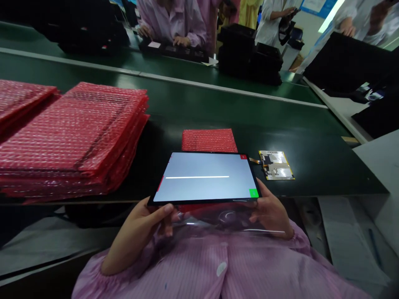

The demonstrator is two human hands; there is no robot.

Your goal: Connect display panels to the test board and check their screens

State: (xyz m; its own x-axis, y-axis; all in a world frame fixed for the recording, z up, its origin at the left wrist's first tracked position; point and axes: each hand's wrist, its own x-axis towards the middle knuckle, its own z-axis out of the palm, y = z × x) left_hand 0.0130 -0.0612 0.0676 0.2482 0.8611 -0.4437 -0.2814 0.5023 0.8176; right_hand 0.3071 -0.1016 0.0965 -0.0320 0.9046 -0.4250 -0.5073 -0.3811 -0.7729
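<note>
1. Screen panel (205, 177): held flat over the person's lap, just short of the green table (311, 137) edge
2. Left hand (141, 226), right hand (269, 211): each closed on a near corner of the panel
3. Circuit board (276, 165): right of the panel, joined by a thin cable; a tug would likely strain it
4. Red bubble bags (75, 137): left of the panel
5. Risk: edge-only hold, panel may slip

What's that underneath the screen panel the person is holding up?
Under the screen panel, a clear plastic film and a strip of red bubble wrap show. The panel covers everything else beneath.
</note>
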